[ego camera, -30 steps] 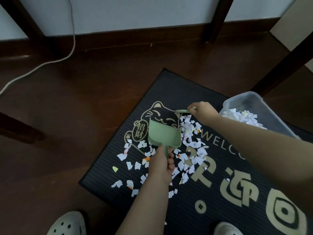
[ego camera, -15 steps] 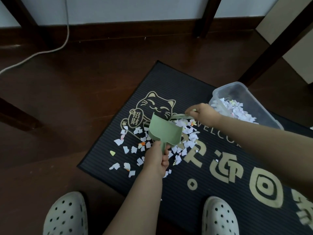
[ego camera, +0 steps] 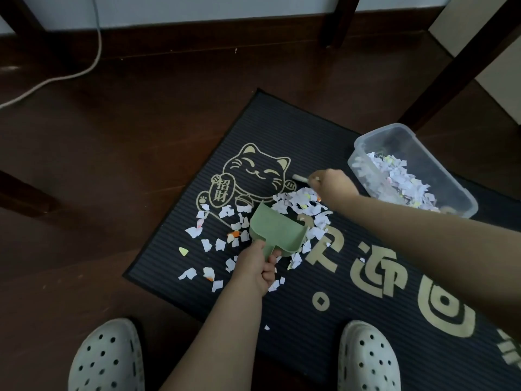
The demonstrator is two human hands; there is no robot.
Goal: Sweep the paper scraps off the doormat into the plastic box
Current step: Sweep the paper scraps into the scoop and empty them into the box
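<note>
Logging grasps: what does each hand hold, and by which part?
Left hand grips the green dustpan by its handle; right hand grips a pale brush by its handle.

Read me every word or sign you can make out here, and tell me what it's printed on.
"招財": on the gold plaque the cat holds, printed on the doormat.
"源": big gold character on the doormat.
Unreadable: the gold character left of it, partly under paper scraps; the round sign right of it; the one cut by the picture's edge.
Nothing written shows on the plastic box or the dustpan.
</note>
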